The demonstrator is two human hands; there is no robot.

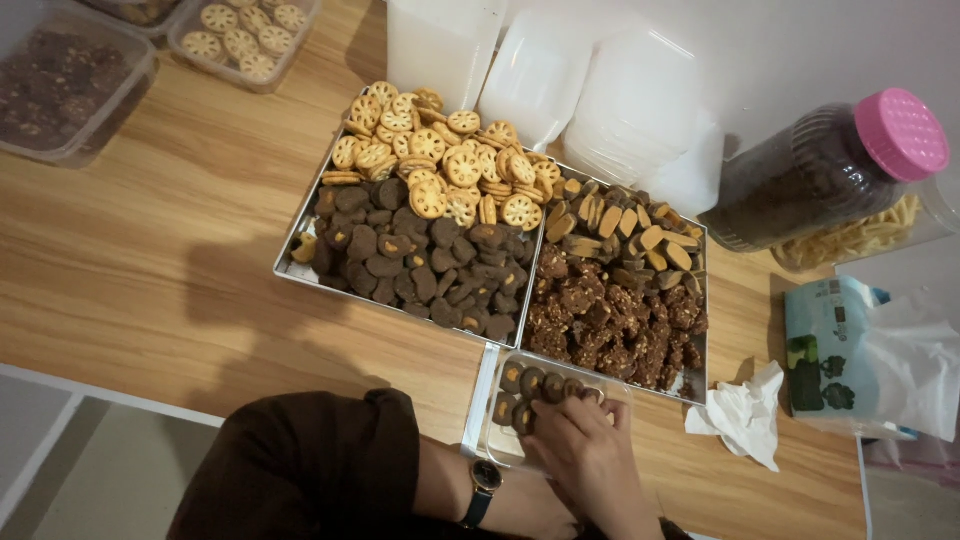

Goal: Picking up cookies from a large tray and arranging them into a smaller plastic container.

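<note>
Wooden table (150, 260) — cookie trays (300, 272), clear box (497, 440).

Wooden table (150, 270) (warm grain) against white wall (800, 50).

Single head view, looking steeply down, close over wooden table (150, 280); cookie trays (300, 272) fill centre.

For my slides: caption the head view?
A hand arranges dark cookies in a clear box beside two cookie trays.
</note>
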